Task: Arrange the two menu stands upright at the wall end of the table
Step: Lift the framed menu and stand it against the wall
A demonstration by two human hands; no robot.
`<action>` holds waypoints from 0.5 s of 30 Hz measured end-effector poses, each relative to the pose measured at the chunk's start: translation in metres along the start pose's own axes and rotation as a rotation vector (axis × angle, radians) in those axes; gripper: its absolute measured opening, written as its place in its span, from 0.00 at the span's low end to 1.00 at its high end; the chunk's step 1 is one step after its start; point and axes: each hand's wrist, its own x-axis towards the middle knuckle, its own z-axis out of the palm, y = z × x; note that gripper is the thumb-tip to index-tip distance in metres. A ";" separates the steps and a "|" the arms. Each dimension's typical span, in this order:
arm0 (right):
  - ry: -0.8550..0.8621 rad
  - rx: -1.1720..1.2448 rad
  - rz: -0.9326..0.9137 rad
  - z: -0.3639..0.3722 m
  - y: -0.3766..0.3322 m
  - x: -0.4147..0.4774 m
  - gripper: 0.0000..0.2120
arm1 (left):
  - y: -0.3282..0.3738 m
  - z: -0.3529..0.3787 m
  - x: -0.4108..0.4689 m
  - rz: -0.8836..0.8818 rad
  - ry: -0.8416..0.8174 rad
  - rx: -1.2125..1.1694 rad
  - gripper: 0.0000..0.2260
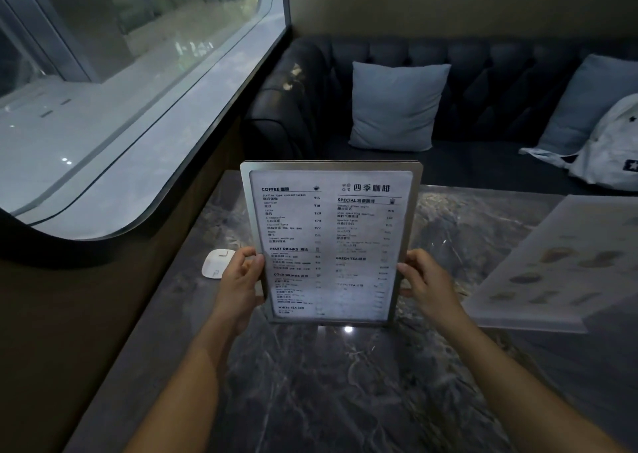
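Note:
A metal-framed menu stand with a printed drinks list stands upright near the middle of the dark marble table, facing me. My left hand grips its lower left edge and my right hand grips its lower right edge. Whether its base touches the table I cannot tell. A second menu, a clear sheet with drink pictures, lies flat on the table at the right.
A small white square dish sits on the table by the wall at the left. A curved window runs along the left wall. A dark sofa with a blue-grey cushion and a white bag lies beyond the table.

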 end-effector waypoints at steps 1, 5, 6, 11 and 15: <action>0.003 0.008 -0.002 0.000 0.000 0.000 0.10 | 0.000 0.001 0.000 0.003 0.004 -0.016 0.06; -0.015 0.006 0.005 -0.001 0.002 0.002 0.09 | 0.000 0.000 -0.002 -0.006 0.026 -0.066 0.07; -0.015 0.004 0.000 -0.001 0.002 0.002 0.10 | -0.001 -0.001 -0.003 -0.006 0.034 -0.082 0.07; -0.038 0.013 -0.054 0.002 -0.003 0.005 0.11 | 0.001 -0.008 -0.014 0.010 0.059 -0.151 0.07; -0.075 0.062 -0.080 0.010 -0.019 0.011 0.11 | 0.009 -0.023 -0.026 0.036 0.111 -0.175 0.08</action>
